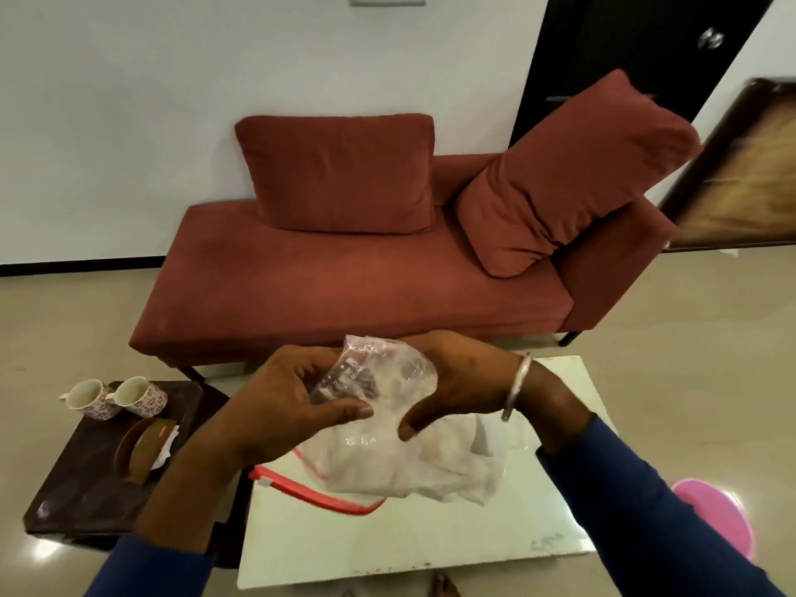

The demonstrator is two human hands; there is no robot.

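A clear plastic zip bag [400,463] with a red zip strip hangs in front of me above the white table [387,540]. My left hand [284,398] grips the bag's bunched upper part, thumb on the near side. My right hand [456,381], with a metal bangle on its wrist, holds the same upper part from the right, fingers curled behind it. Something small and dark with white print shows through the plastic between my hands. The rest of the bag's contents look pale and unclear.
A red sofa [344,286] with two cushions stands against the far wall. At my left, a dark low table [86,489] carries two floral cups [114,396] and a brown dish. A pink tub [719,514] sits on the floor at right.
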